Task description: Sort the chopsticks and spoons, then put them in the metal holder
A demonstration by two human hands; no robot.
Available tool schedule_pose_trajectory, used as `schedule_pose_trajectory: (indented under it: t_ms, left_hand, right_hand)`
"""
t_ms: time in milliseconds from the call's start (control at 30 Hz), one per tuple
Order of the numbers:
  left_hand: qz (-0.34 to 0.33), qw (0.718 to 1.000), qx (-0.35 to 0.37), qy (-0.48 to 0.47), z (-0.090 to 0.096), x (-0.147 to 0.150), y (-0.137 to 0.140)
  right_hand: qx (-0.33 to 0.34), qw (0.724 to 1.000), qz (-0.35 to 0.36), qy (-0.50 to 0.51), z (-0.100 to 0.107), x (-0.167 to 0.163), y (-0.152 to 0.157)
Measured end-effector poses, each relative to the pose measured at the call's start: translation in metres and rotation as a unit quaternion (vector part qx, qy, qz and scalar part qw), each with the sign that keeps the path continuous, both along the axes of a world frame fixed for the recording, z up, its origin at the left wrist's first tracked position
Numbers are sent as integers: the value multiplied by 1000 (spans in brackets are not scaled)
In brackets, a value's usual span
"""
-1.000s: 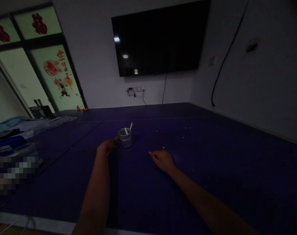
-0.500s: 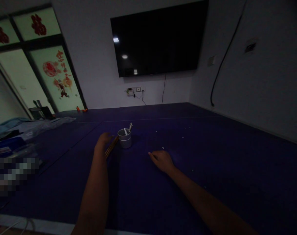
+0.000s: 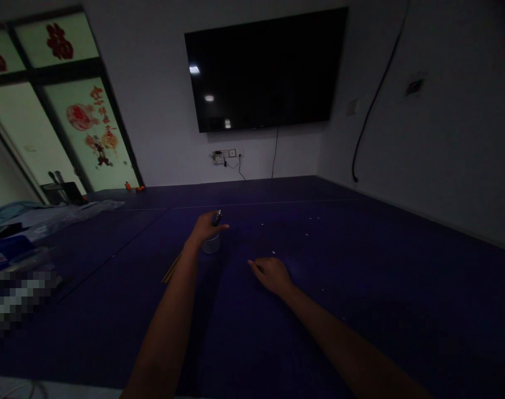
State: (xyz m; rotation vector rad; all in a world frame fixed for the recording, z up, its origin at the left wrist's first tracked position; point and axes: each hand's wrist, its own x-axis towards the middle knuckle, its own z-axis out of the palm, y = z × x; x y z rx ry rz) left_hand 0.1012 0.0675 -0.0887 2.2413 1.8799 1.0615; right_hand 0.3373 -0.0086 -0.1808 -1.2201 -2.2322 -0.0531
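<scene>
My left hand (image 3: 203, 227) is over the top of a small grey metal cup (image 3: 211, 247), thumb and fingers apart above its rim. The shiny end of a metal utensil (image 3: 219, 214) sticks up by my fingertips; whether they touch it I cannot tell. The hand hides most of the cup's mouth. Thin brown sticks that look like chopsticks (image 3: 170, 269) lie on the dark blue tabletop (image 3: 244, 327), partly behind my left forearm. To the right of the cup, my right hand (image 3: 273, 275) rests on the surface with curled fingers, and nothing shows in it.
Small white scraps (image 3: 273, 252) are scattered on the right side of the surface. At the left lie a blue container (image 3: 11, 249) and clear plastic wrapping (image 3: 86, 211). Small orange objects (image 3: 139, 189) sit at the far left edge. A television (image 3: 269, 69) hangs on the wall.
My left hand has moved right, from beside the sticks to over the cup, covering its mouth. My right hand stays in place. The view has shifted slightly.
</scene>
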Motion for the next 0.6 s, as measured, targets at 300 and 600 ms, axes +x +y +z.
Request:
schedule_pose_trajectory:
  t_ms: [300,600]
  left_hand:
    - [-14,995,0,-95,-8,-7,11]
    - [64,996,-32,43,-1,-6,1]
  right_hand:
    - [2,1000,-1,-7,0,-1,0]
    - [-4,1000,5,-2,2,-2,-1]
